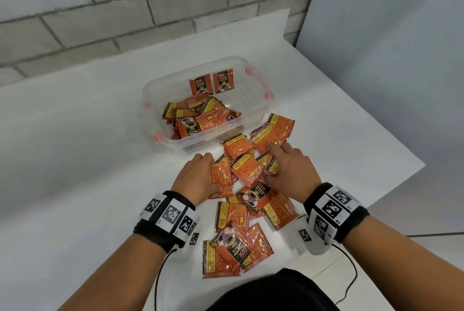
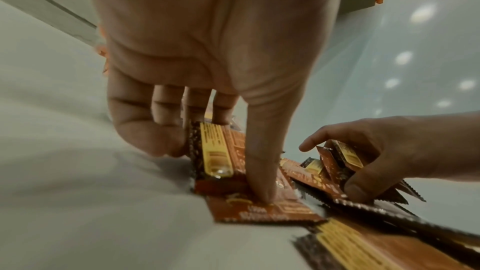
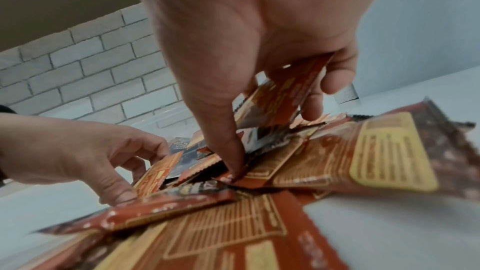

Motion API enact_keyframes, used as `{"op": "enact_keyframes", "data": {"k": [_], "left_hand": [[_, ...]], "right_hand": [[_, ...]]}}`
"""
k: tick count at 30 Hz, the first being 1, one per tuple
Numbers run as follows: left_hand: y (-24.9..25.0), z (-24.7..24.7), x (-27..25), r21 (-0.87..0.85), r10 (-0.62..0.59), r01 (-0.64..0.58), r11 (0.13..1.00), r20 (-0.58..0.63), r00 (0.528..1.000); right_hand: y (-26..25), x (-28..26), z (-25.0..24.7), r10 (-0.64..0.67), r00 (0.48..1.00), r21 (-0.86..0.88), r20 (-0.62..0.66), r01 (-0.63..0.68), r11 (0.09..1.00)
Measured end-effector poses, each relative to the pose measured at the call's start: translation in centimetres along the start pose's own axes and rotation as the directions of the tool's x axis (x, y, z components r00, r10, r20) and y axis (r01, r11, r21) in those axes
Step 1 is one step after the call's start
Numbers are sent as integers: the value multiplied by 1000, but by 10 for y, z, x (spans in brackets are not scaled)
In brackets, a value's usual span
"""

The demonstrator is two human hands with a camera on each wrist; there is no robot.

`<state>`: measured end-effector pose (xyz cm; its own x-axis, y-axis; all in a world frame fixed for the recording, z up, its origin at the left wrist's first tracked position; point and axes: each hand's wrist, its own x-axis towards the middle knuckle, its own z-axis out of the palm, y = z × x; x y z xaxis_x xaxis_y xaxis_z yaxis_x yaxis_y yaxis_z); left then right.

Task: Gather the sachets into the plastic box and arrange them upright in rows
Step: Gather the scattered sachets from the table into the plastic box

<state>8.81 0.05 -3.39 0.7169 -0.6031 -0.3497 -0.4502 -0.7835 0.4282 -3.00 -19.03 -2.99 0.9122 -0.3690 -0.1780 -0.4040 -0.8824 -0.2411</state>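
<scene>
Your left hand (image 1: pixel 199 175) has its grip curled round a few sachets at the left edge of the loose pile of sachets (image 1: pixel 247 200) on the white counter (image 1: pixel 75 140), and your right hand (image 1: pixel 288 170) pinches several more at the right edge. The plastic box (image 1: pixel 253 120) sits just beyond, with a jumbled heap inside and two sachets (image 1: pixel 212 81) upright at its far wall.

White tabletop (image 1: pixel 75 135) against white-painted brick wall (image 1: pixel 100 9). Plain pale panel (image 1: pixel 389 34) at right. Tiled floor (image 1: pixel 414 273) below table edge. Even, diffuse light.
</scene>
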Motion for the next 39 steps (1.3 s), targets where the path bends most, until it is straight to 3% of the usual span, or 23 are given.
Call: {"op": "enact_keyframes", "data": {"k": [11,16,21,27,30,39], "left_hand": [[1,-3,1,-7,-63,63,998,-34,997],[0,-1,2,-25,-41,40,999,-78,996],[-3,1,4,42,-45,50,998,-100,994],[-3,-3,4,39,-71,75,996,-98,993],[-2,-4,4,49,-77,81,996,-82,994],[-4,-8,4,81,-99,99,992,-4,995]], "right_hand": [[5,25,-10,-70,991,253,110,41,967],[12,31,-22,-2,991,480,136,-65,875],[34,19,-39,109,988,569,110,-152,808],[36,-1,-25,-19,974,344,224,-61,937],[29,0,-11,3,967,245,256,-68,967],[17,11,-1,10,984,170,177,-40,985]]}}
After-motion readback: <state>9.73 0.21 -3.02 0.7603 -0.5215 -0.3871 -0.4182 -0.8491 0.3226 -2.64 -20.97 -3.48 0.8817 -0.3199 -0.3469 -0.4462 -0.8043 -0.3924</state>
